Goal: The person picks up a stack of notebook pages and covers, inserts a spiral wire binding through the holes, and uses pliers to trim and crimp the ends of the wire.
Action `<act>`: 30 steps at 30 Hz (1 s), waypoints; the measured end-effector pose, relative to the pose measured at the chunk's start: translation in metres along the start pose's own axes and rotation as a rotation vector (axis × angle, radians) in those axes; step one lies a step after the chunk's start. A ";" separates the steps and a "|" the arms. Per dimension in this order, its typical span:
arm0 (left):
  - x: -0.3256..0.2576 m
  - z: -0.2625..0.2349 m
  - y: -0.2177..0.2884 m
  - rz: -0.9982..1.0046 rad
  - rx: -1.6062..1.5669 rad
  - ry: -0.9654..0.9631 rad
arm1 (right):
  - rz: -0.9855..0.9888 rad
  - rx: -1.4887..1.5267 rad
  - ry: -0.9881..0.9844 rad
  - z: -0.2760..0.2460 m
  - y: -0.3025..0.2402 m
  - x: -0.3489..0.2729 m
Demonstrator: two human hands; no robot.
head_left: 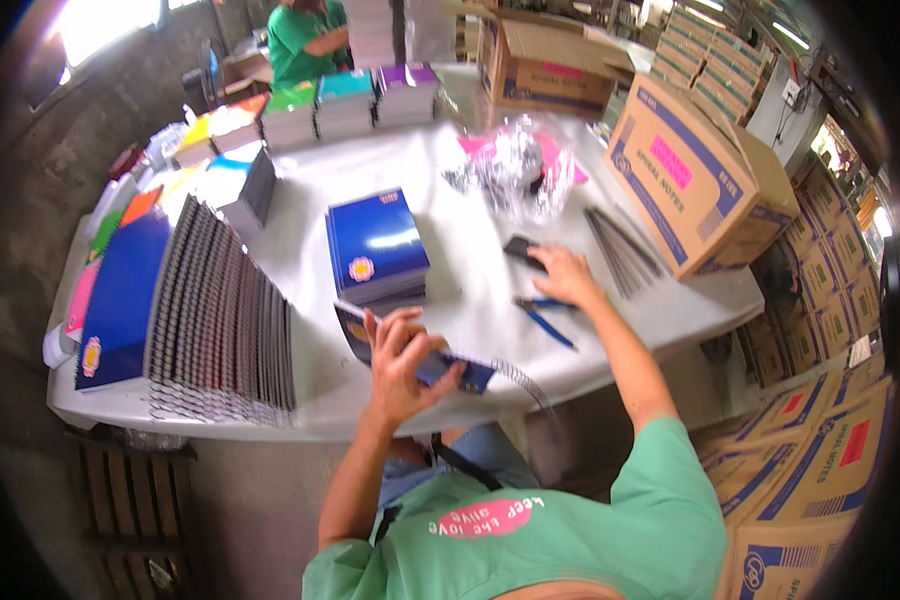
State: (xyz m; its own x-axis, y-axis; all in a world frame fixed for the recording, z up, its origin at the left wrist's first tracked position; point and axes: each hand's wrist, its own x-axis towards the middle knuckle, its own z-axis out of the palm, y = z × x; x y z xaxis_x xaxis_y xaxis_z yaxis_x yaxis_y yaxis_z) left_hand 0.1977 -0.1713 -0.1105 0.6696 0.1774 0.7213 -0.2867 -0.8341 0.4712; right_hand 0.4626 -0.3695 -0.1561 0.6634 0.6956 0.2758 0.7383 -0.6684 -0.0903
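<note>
My left hand (407,365) grips a dark blue notebook (354,330), held up edge-on at the table's near edge. A loose length of spiral wire (523,378) sticks out past the notebook's right end. My right hand (567,276) is stretched over the table, fingers extended, with the fingertips at a small black object (523,252) whose kind I cannot make out. Just below that hand lie blue-handled pliers (548,324). Beyond the held notebook stands a stack of blue notebooks (378,245). Several thin dark wire coils (618,252) lie to the right.
At left rises a big stack of spiral-bound notebooks (220,310) beside a blue notebook (122,300). Coloured notebook stacks (345,105) line the far side. Crumpled clear plastic (518,170) and cardboard boxes (695,175) sit right. A person in green (305,45) is across the table.
</note>
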 end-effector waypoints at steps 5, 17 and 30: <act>0.000 0.013 0.017 -0.053 0.172 -0.027 | 0.132 0.062 0.022 0.022 0.016 0.010; -0.003 0.010 0.026 -0.135 0.135 -0.008 | -0.113 1.640 -0.205 -0.038 -0.078 -0.056; 0.000 0.005 0.023 -0.134 0.116 -0.027 | -0.113 1.623 -0.250 -0.058 -0.092 -0.042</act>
State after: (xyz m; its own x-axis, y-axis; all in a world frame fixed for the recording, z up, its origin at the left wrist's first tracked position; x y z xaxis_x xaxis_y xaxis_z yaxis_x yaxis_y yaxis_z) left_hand 0.1946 -0.1933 -0.1019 0.7150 0.2784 0.6413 -0.1134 -0.8590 0.4993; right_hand 0.3599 -0.3523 -0.1040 0.4835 0.8491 0.2128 0.0221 0.2312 -0.9727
